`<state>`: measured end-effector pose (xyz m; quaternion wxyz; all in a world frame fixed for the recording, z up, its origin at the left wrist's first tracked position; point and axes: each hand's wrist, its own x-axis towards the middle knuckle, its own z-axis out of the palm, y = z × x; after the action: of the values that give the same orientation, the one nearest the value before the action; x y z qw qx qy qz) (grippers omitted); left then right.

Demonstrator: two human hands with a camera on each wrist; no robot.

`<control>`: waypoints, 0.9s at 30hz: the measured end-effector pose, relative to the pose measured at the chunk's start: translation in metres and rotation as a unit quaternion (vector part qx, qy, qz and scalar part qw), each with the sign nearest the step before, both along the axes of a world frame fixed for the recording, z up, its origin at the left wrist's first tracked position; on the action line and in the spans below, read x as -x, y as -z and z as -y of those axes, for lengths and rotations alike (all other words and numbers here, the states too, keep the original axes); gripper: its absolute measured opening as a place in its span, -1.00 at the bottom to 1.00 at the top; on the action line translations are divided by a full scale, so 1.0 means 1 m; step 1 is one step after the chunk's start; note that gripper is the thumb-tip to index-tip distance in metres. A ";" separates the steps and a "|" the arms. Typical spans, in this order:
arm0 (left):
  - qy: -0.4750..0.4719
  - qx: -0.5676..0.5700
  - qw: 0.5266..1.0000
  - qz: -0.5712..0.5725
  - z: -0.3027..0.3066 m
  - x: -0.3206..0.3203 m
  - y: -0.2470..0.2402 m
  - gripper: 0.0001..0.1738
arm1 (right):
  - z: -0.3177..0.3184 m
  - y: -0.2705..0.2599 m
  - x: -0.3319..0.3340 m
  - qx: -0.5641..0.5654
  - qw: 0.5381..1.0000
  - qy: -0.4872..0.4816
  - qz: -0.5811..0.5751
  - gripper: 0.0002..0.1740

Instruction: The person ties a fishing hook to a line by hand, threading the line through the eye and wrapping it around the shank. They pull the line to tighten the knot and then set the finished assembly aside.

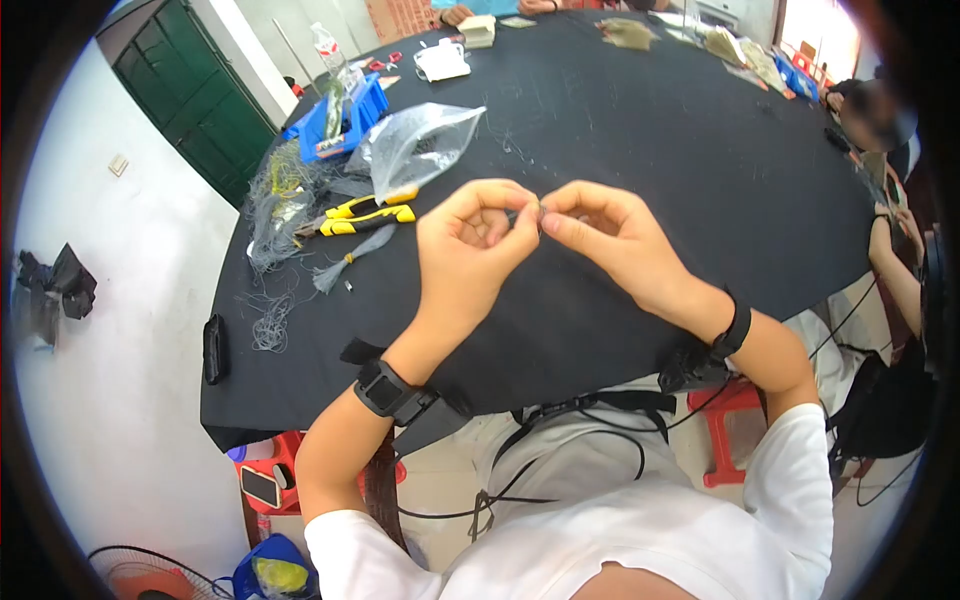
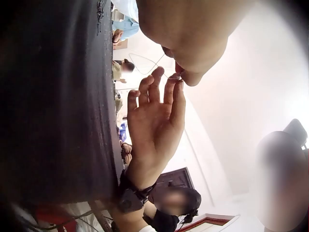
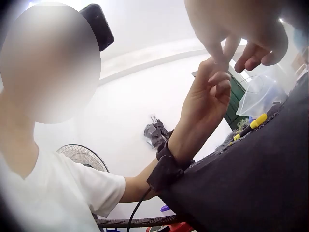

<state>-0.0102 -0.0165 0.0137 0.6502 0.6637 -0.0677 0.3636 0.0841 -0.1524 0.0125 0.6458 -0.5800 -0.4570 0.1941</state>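
Observation:
Both hands meet above the black-covered table, tips almost together. My left hand (image 1: 462,240) pinches a fine, pale line (image 2: 155,63) between thumb and forefinger, its other fingers curled inward. Facing it, the right hand (image 1: 622,240) pinches at the same spot with thumb and forefinger. In the left wrist view the line loops out from the fingertips, and the right hand's remaining fingers are spread. Something tiny sits where the fingertips meet, mostly hidden by them; I cannot tell what it is.
Left on the table (image 1: 560,345) lie yellow-and-black pliers (image 1: 375,218), a tied grey strand bundle (image 1: 352,258), tangled strands (image 1: 272,325) and a clear plastic bag (image 1: 425,150). Behind stands a blue bin (image 1: 345,125) with a bottle. A black case (image 1: 215,348) lies at the left edge. Other people sit around.

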 end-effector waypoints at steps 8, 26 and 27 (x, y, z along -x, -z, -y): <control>-0.107 -0.218 0.969 0.049 -0.008 -0.004 0.002 -0.85 | 0.004 -0.009 -0.003 0.022 0.996 -0.079 -0.040 -0.84; -0.176 -0.332 0.926 0.030 -0.014 -0.010 0.002 -0.85 | -0.002 0.001 -0.021 0.079 0.991 -0.026 0.108 -0.79; -0.178 -0.333 0.926 0.026 -0.013 -0.010 0.003 -0.85 | -0.002 0.001 -0.023 0.083 0.990 -0.024 0.112 -0.79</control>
<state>-0.0003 -0.0032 0.0108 0.3149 0.8334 -0.0825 0.4467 0.1067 -0.1502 0.0113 0.5355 -0.6381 -0.5229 0.1807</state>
